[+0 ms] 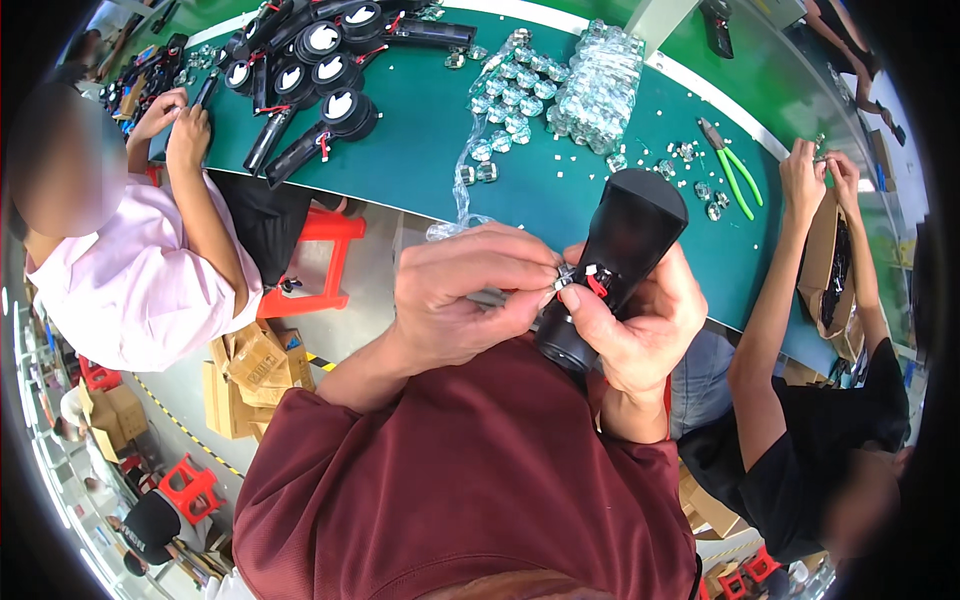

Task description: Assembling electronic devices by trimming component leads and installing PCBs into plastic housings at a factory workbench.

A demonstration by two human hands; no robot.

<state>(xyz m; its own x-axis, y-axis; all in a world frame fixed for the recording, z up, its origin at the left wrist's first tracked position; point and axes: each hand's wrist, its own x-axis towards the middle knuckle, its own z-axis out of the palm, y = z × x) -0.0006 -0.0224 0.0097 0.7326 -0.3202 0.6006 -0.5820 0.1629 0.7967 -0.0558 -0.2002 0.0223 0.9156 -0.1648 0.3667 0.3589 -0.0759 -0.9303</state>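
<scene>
My right hand is wrapped round a black plastic housing, holding it tilted over my lap at the table's front edge. The housing has a wide, hollow upper end and a round, dark lower end. Short red wires with a small white connector come out of its middle. From the left, my left hand pinches a small silvery part against the housing's side, close to the wires. My right thumb presses beside that part. Fingertips hide most of it, so its exact kind is unclear.
On the green table lie black round-headed devices, small circuit boards, a plastic-wrapped stack of boards and green-handled cutters. Co-workers sit left and right. A red stool and cardboard boxes stand at left.
</scene>
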